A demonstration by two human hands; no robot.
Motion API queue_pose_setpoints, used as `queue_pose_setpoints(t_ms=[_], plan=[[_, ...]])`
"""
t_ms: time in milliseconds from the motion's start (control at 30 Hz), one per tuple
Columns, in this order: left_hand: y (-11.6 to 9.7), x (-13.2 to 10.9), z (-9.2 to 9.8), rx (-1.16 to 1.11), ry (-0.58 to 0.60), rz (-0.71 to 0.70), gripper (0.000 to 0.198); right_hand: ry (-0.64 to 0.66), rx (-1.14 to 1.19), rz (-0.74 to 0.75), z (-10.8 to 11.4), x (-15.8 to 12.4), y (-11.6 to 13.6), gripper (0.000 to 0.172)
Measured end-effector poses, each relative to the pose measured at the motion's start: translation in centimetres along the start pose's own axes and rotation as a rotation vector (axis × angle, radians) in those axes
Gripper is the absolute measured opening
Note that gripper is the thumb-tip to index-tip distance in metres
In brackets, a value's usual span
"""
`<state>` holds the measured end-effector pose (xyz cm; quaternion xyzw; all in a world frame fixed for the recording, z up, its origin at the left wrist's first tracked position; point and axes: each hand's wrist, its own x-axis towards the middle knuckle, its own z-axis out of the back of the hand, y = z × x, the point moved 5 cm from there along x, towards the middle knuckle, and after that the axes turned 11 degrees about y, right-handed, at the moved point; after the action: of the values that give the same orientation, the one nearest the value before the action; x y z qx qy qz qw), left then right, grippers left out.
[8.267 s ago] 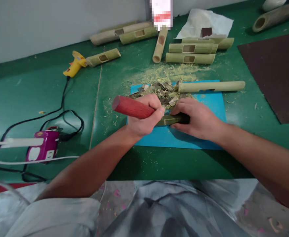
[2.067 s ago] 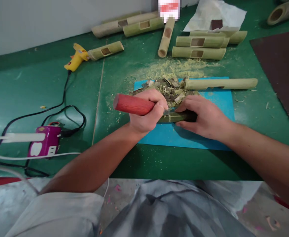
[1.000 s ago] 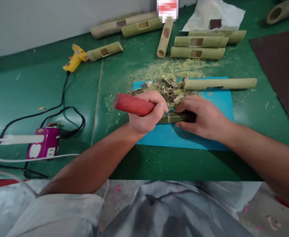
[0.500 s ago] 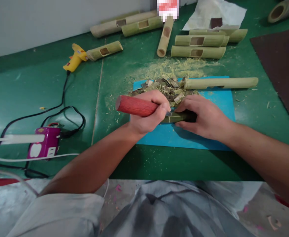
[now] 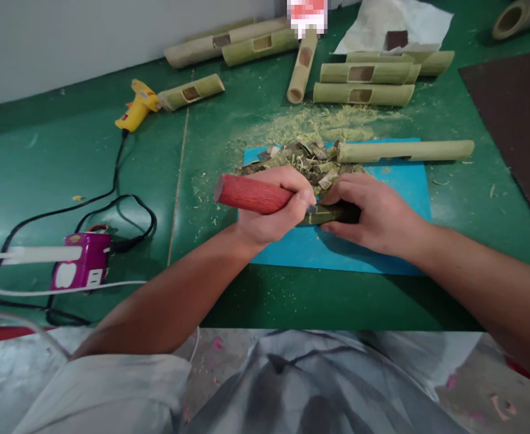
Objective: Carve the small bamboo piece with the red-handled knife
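Note:
My left hand point(image 5: 276, 202) is closed round a chisel-like tool with a thick red wooden handle point(image 5: 253, 194), which slants down to the right. Only a sliver of its metal shows past my fingers; the tip is hidden. It meets a green bamboo piece point(image 5: 321, 214) lying on a blue mat point(image 5: 287, 250). My right hand point(image 5: 368, 208) pinches the bamboo piece from the right, thumb on the near side and fingers on the far side, covering its right end. Just behind both hands lies a heap of bamboo chips point(image 5: 312, 161).
A bamboo tube point(image 5: 409, 150) lies across the mat's far edge. More notched tubes point(image 5: 364, 94) lie at the back, near a white sheet point(image 5: 395, 24). To the left are a yellow glue gun point(image 5: 138, 107), its cable and a purple power adapter point(image 5: 81, 259). A dark brown sheet point(image 5: 518, 126) lies right.
The red handle and my left hand have shifted very slightly to the right. My right hand and the bamboo piece look still.

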<state>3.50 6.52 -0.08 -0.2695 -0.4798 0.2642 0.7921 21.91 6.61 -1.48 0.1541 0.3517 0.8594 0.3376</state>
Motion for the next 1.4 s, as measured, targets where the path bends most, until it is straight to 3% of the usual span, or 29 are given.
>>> queue_pose_setpoints(t_ms=[200, 400, 633, 1100, 1400], plan=[[-0.02, 0.00, -0.05, -0.038, -0.002, -0.001, 0.031, 0.001, 0.004, -0.010, 0.05, -0.01, 0.11, 0.015], [0.09, 0.23, -0.06, -0.033, 0.000, -0.030, 0.039, 0.000, 0.000, -0.027, 0.08, 0.01, 0.14, 0.015], [-0.12, 0.19, 0.08, -0.119, -0.037, -0.073, 0.028, -0.003, -0.007, -0.005, -0.03, 0.03, 0.08, 0.014], [-0.53, 0.78, -0.04, -0.086, 0.061, -0.074, 0.025, -0.008, 0.006, -0.011, 0.03, 0.03, 0.11, 0.014], [-0.16, 0.12, 0.04, -0.080, -0.017, -0.059, 0.027, -0.008, 0.004, -0.006, -0.05, 0.06, -0.03, 0.015]])
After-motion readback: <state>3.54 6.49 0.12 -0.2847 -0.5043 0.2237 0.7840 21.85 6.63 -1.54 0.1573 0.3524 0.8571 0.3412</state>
